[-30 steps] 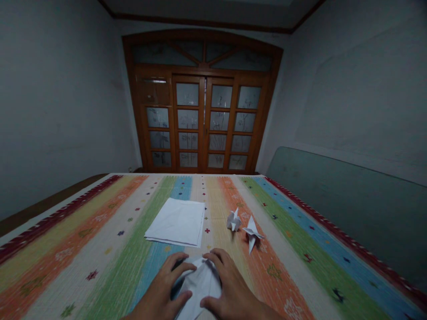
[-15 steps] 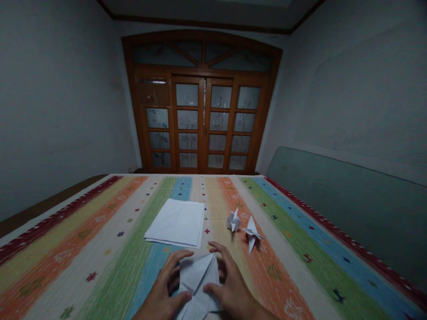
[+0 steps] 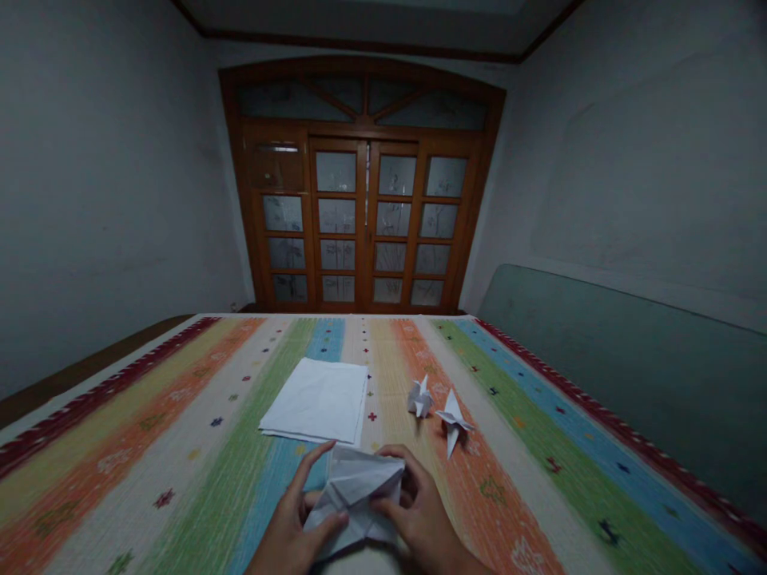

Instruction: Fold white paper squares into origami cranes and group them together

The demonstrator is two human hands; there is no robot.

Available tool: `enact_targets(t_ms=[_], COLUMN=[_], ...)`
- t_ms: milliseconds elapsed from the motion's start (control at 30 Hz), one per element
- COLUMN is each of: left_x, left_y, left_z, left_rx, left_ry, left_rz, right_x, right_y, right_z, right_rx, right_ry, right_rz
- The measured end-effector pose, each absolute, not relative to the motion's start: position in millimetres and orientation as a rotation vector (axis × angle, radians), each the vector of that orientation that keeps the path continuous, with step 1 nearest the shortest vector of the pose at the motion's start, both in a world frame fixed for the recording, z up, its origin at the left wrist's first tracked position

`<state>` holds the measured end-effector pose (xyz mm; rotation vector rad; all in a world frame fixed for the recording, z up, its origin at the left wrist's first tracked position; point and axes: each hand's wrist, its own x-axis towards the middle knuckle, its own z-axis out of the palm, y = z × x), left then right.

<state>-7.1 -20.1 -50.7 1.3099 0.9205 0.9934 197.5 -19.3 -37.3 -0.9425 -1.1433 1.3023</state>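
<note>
Folded paper point(image 3: 360, 484) spread wider, held between both hands point(image 3: 420, 511).

One left hand point(image 3: 300, 523), one right hand point(image 3: 418, 505): two in all.
One folded paper point(image 3: 355, 483), two paper figures point(image 3: 419, 398), one stack point(image 3: 315, 399) with sheets too close to count, one cloth point(image 3: 207, 447); fifteen frosted panes point(image 3: 336, 214), three in the leftmost column, four in each other.

Stripes running the length of this cloth-covered table point(image 3: 197, 479), white paper stack point(image 3: 317, 399) sitting at eleven o'clock, paper bird point(image 3: 419, 398) at one o'clock, second bird point(image 3: 453, 417) just beside it
</note>
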Motion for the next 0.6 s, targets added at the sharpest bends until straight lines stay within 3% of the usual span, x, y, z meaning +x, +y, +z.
enact_targets(t_ms=[200, 433, 600], left_x=[-19.2, -42.5, -43.8], left_y=[-13.3, -6.3, -8.5], left_z=[-26.5, -23.3, -26.2], left_rx=[1.815, 2.71, 3.217], left_ry=[1.124, 0.962, 0.864], left_rz=[1.104, 1.436, 1.271], right_x=[202.0, 213.6, 220.5], right_y=[-17.4, -14.9, -7.3], right_z=[-40.9, -29.4, -35.1], right_rx=[-0.919, -0.856, -0.821], right_ry=[-1.407, -1.74, -1.898], right_rz=[1.182, 0.629, 0.356])
